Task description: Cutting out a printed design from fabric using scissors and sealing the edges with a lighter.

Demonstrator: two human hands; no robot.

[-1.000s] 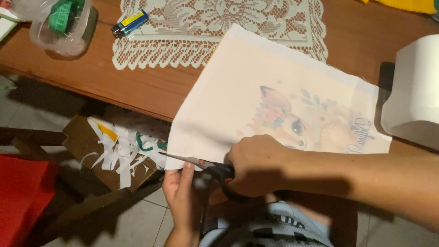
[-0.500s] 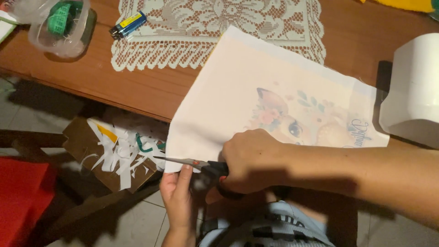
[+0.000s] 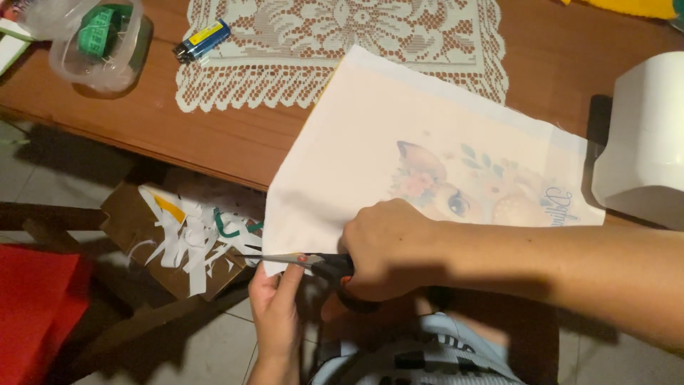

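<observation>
**Basically: sheet overhangs counter edge, scissors run along its near edge**

Largest first: printed sheet point(image 3: 399, 150) lies on the counter point(image 3: 570, 57), its near-left corner hanging off the edge toward the person. Its near edge runs left-right, and the scissors point(image 3: 299, 262) lie along it with the blades pointing left. Right hand point(image 3: 388, 246) is clenched around the scissor handles, on top of the sheet's near edge. Left hand point(image 3: 274, 314) is just below the blades, fingers pinching the sheet's corner from underneath. Both hands are at the cut; the left is nearer the free corner.
</observation>
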